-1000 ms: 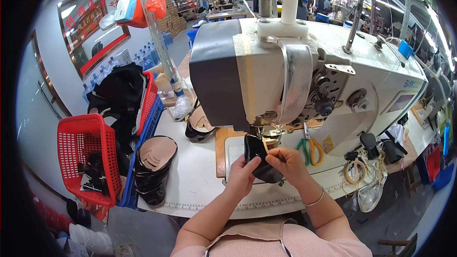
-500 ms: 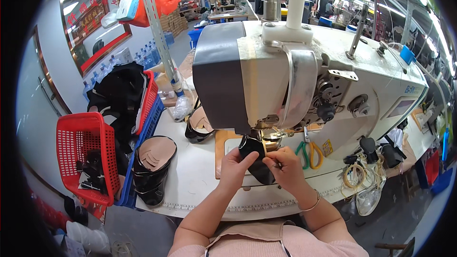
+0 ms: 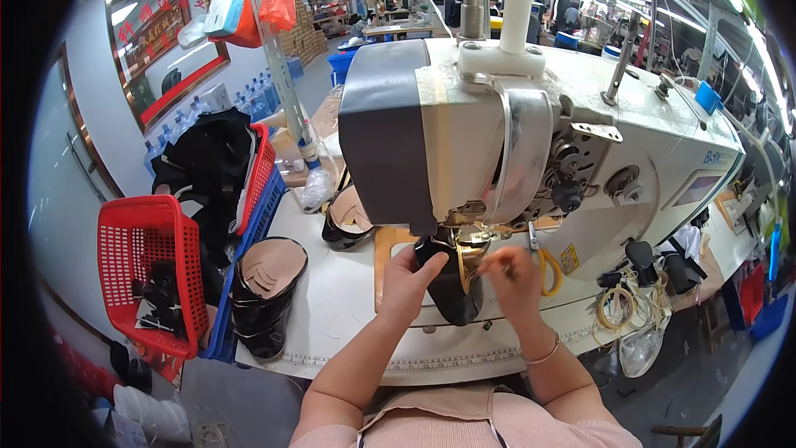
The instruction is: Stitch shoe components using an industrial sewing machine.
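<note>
A glossy black shoe upper (image 3: 457, 303) with a tan inner face lies under the head of a large white and grey sewing machine (image 3: 464, 137). My left hand (image 3: 402, 284) grips its left side, thumb on top and fingers mostly hidden beneath. Just right of the upper, apart from it, my right hand (image 3: 517, 284) is raised and blurred. Its fingers are curled together, with a small dark thing perhaps between them. The needle area sits right above the upper, partly hidden by the machine head.
Stacked black uppers with tan linings (image 3: 269, 270) stand at the left, others (image 3: 348, 214) behind. A red basket (image 3: 186, 241) holds black scraps. Yellow-handled scissors (image 3: 549, 272) lie beyond my right hand. Tape rolls (image 3: 616, 307) hang at the table's right edge.
My right hand has let go of the upper's right edge and moved right and slightly up. The upper has opened out, showing its tan inside. My left hand keeps nearly the same place.
</note>
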A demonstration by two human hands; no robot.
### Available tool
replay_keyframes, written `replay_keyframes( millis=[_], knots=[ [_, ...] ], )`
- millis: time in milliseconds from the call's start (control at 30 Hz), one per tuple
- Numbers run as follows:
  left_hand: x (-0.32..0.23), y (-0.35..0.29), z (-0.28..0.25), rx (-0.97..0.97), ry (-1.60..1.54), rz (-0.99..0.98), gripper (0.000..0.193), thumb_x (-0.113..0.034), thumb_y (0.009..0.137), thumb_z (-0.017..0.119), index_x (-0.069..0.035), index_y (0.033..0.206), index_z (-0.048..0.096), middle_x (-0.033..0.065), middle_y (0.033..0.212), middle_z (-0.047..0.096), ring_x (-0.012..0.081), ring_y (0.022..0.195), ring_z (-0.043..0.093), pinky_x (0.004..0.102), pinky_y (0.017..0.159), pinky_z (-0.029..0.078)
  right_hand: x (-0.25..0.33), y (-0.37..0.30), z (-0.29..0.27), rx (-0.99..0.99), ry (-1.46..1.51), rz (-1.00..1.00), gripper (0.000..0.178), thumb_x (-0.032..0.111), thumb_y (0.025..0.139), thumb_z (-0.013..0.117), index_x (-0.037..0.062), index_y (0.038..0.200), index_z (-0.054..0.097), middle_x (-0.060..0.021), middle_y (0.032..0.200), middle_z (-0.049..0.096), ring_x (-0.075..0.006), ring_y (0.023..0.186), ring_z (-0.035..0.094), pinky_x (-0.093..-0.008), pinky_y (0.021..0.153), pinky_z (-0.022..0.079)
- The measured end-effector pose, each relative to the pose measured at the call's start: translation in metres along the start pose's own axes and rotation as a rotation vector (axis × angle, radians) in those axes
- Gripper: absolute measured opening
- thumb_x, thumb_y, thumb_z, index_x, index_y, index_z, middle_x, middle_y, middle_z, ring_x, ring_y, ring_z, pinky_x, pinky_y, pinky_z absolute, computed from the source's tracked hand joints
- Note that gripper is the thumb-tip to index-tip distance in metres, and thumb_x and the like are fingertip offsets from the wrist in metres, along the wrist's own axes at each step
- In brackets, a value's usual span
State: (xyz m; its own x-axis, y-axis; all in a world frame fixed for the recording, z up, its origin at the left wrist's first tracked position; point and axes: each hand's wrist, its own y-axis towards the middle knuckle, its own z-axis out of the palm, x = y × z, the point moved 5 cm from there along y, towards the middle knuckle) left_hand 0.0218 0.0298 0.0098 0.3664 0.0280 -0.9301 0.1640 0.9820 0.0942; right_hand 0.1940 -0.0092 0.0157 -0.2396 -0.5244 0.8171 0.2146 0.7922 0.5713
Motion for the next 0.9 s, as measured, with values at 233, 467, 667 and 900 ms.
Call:
replay_keyframes(
  millis=[233, 467, 667, 900],
  knots=[
    [0.003, -0.003, 0.0, 0.032, -0.073, 0.038, 0.026, -0.009, 0.079, 0.067, 0.001, 0.102, 0.058, 0.0022, 0.09, 0.062, 0.0067, 0.078, 0.057, 0.0212, 0.072, 0.046, 0.013, 0.019, -0.006, -0.017, 0.734, 0.248, 0.015, 0.005, 0.083, 0.06, 0.0067, 0.097, 0.053, -0.008, 0.087, 0.062, -0.0055, 0.059, 0.048, -0.0185, 0.045, 0.032],
    [0.002, 0.002, 0.0, 0.017, -0.078, -0.017, 0.022, -0.008, 0.079, 0.067, 0.0, 0.098, 0.06, 0.0027, 0.088, 0.062, 0.0073, 0.078, 0.057, 0.0211, 0.071, 0.046, 0.052, 0.014, 0.013, 0.092, -0.442, -0.58, 0.019, 0.007, 0.075, 0.067, 0.0082, 0.094, 0.064, -0.0074, 0.094, 0.061, -0.0234, 0.077, 0.058, -0.0297, 0.066, 0.045],
    [-0.005, 0.008, 0.002, -0.025, -0.055, -0.032, 0.019, -0.007, 0.079, 0.066, -0.001, 0.095, 0.06, 0.0021, 0.085, 0.062, 0.007, 0.074, 0.056, 0.021, 0.068, 0.045, 0.047, 0.015, 0.005, 0.061, -0.443, -0.576, 0.019, 0.003, 0.075, 0.066, 0.0054, 0.093, 0.061, -0.0086, 0.093, 0.06, -0.0207, 0.074, 0.056, -0.0282, 0.065, 0.044],
    [-0.001, 0.008, -0.001, 0.008, -0.092, -0.026, 0.021, -0.009, 0.079, 0.067, -0.001, 0.096, 0.059, 0.0017, 0.086, 0.061, 0.0062, 0.074, 0.055, 0.02, 0.066, 0.044, 0.04, 0.022, -0.008, -0.218, -0.261, -0.385, 0.026, 0.0, 0.075, 0.066, 0.003, 0.097, 0.052, -0.0031, 0.079, 0.05, -0.0074, 0.057, 0.039, -0.0192, 0.049, 0.032]
  ],
)
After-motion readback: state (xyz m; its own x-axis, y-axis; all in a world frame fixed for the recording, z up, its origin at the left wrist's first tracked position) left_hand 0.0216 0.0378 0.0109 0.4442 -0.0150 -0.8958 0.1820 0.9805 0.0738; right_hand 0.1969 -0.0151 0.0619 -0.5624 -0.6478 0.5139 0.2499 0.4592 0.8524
